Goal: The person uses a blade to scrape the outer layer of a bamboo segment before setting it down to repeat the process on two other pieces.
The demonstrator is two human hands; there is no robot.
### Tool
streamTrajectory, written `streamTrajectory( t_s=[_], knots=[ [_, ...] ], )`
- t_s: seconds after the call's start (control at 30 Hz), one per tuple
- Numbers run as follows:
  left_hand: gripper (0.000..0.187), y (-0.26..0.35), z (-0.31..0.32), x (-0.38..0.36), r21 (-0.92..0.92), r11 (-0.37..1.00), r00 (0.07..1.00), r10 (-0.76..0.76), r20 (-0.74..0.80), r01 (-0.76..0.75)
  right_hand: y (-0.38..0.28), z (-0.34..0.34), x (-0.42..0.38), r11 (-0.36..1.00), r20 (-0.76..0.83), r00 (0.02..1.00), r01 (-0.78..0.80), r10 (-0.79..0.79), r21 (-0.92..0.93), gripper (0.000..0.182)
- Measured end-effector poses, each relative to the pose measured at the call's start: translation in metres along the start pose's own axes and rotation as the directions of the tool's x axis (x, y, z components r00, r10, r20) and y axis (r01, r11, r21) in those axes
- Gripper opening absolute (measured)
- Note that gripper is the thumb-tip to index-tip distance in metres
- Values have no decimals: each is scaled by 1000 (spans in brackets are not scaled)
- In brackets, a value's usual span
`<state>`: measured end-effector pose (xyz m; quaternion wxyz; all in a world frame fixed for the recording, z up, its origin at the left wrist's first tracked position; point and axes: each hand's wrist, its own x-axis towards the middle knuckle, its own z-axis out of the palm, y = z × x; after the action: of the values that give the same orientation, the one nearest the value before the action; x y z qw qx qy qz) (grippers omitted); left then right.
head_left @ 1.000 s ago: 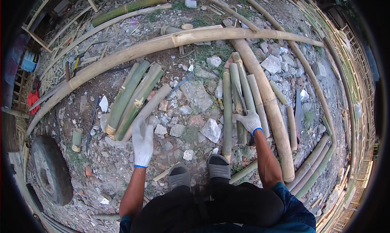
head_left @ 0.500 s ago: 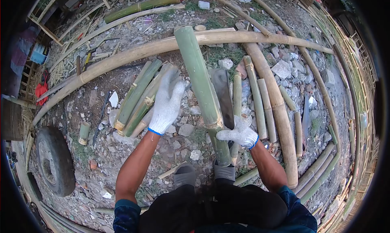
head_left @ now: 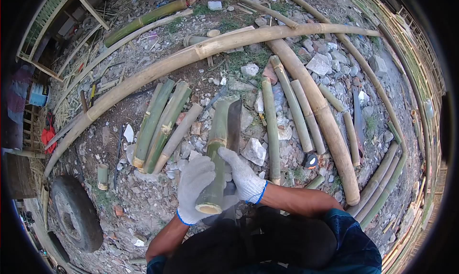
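A thick green bamboo piece [head_left: 218, 154] stands slanted in front of me, its cut hollow end towards my body. My left hand [head_left: 196, 185], in a white knitted glove with a blue cuff, is closed around its near end. My gloved right hand [head_left: 245, 176] lies against its right side, the thumb on the bamboo. A machete [head_left: 234, 123] with a broad dark blade points away from me along the bamboo's right side. Its lower end runs into my right hand, and the handle is hidden there.
Several cut bamboo pieces [head_left: 165, 126] lie left of centre, and others [head_left: 292, 102] lie right. A long bamboo pole [head_left: 191, 52] crosses beyond them. A tape measure [head_left: 310, 161], a saw [head_left: 357, 126] and a tyre [head_left: 76, 214] rest on the rubble.
The bamboo piece has come down and nearer my body, off the far pole. My left hand has moved from beside it onto its near end. Machete and right hand have shifted left.
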<state>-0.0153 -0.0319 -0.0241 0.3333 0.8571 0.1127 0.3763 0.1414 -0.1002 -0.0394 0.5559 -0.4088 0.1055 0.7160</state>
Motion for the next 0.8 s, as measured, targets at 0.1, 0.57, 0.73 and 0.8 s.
streamTrajectory(
  t_s=[0.1,0.57,0.73,0.8],
  knots=[
    [71,-14,13,-6,-116,982,975,-166,-149,149,-6,-16,4,962,-14,999,33,-39,-271,54],
    [74,-2,-8,25,177,878,861,-363,-356,444,-50,-39,-2,-386,548,570,390,-612,-836,50],
    [61,6,-11,48,329,854,907,-322,-273,403,-51,-25,5,-379,569,400,461,-718,-803,53],
    [61,7,-9,49,306,866,906,-312,-287,395,-52,-23,6,-408,595,407,460,-693,-789,53]
  ],
)
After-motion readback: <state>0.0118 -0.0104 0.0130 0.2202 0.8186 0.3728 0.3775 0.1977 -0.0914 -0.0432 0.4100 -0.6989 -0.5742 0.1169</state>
